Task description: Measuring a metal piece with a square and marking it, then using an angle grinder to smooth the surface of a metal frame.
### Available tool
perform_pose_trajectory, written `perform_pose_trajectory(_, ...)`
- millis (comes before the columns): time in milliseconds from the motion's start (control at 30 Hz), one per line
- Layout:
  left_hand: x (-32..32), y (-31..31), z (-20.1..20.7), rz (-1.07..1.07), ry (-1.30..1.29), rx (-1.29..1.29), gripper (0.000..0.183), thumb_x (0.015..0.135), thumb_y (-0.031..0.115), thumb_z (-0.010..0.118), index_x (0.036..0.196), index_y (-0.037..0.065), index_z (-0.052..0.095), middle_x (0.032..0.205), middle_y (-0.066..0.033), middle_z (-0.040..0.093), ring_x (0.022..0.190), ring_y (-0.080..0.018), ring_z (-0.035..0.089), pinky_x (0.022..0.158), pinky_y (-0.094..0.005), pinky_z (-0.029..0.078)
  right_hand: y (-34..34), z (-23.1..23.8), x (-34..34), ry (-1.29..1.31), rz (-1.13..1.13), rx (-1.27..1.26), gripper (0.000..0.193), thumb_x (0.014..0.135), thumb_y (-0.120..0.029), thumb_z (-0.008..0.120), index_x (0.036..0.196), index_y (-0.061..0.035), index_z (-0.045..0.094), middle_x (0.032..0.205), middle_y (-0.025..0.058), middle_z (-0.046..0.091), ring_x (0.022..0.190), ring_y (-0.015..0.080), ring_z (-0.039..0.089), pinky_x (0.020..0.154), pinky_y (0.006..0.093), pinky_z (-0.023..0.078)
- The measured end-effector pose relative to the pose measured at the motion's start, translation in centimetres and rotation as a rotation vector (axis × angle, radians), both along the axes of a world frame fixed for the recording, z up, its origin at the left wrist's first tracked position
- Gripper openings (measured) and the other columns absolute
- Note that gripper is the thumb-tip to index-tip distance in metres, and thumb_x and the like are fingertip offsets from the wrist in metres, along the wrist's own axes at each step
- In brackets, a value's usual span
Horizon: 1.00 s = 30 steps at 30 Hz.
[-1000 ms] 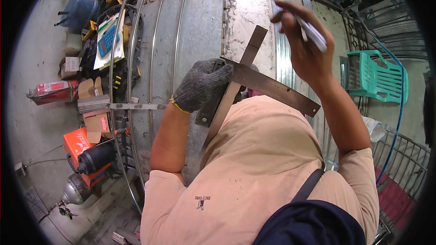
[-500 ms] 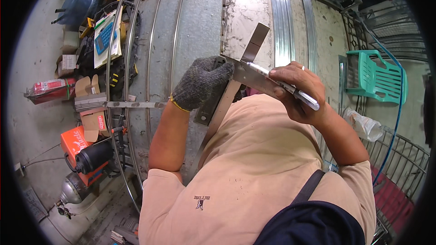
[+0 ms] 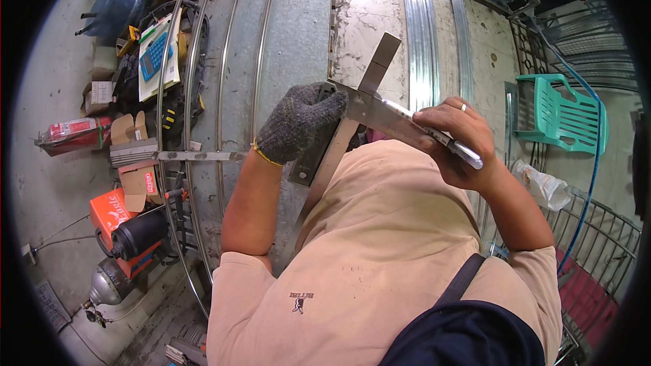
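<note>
- Right hand (image 3: pixel 471 135), bare: is now working at the long blade of the steel square (image 3: pixel 381 114), having hovered forward-right of it a second ago; this is apparently bringing pen and square together
- Pen (image 3: pixel 456 146): is slanting along the square's blade, pinched by right thumb and fingers; tip contact is staying unclear
- Left hand (image 3: pixel 302 122), dark-gloved: is curling tightly over the square's corner
- Steel square: is lying between both hands
- Flat metal bar (image 3: pixel 378 64): is crossing the square, projecting forward beyond it

The metal square (image 3: pixel 381 115) is partly covered by the gloved left hand (image 3: pixel 298 122), the pen (image 3: pixel 466 153) by the bare right hand (image 3: pixel 458 137); navy cloth (image 3: pixel 468 339) is cut off below.
</note>
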<state>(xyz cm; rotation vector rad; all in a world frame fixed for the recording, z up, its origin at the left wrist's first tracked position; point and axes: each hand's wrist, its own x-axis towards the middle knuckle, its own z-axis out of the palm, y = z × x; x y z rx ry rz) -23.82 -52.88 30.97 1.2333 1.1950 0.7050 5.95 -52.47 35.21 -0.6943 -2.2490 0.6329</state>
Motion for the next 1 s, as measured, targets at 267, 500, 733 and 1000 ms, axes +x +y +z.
perform_pose_trajectory(267,0.0,0.5,-0.7,0.032,-0.096,-0.044,0.037,0.105,0.032,0.063,0.108,-0.004,0.072,0.089,-0.0087,0.075,0.08,-0.013,0.066,0.076,-0.0331,0.057,1.7,-0.4,-1.7,0.294,-0.296,-0.06,0.013,0.102,0.007,0.06,0.114,0.002,0.065,0.107,0.0161,0.076,0.088,0.0196,0.071,0.081,0.0332,0.057)
perform_pose_trajectory(500,0.3,2.4,2.1,0.028,-0.357,-0.244,0.032,0.108,0.032,0.062,0.107,0.001,0.069,0.098,-0.0068,0.072,0.084,-0.0141,0.066,0.078,-0.0295,0.055,8.6,-0.1,-6.2,0.348,-0.43,-0.66,0.031,0.097,-0.012,0.08,0.103,-0.003,0.051,0.093,0.0133,0.073,0.083,0.015,0.073,0.072,0.0294,0.06)
perform_pose_trajectory(733,0.0,1.8,2.8,0.029,-0.415,-0.209,0.03,0.109,0.034,0.062,0.102,0.005,0.068,0.088,0.0018,0.064,0.078,-0.0079,0.057,0.072,-0.0263,0.049,10.9,0.3,-6.3,0.571,-0.322,-0.646,0.037,0.089,0.001,0.084,0.096,-0.011,0.051,0.085,0.0008,0.063,0.075,0.0125,0.069,0.063,0.0289,0.06)
perform_pose_trajectory(1000,-1.1,0.9,0.9,0.011,-0.16,-0.065,0.034,0.109,0.035,0.061,0.102,0.002,0.069,0.084,0.0014,0.064,0.079,-0.0072,0.057,0.071,-0.027,0.05,12.1,0.7,-5.4,0.565,-0.302,-0.646,0.033,0.089,0.0,0.085,0.098,-0.0089,0.054,0.083,-0.0021,0.059,0.076,0.0108,0.065,0.064,0.0279,0.058)
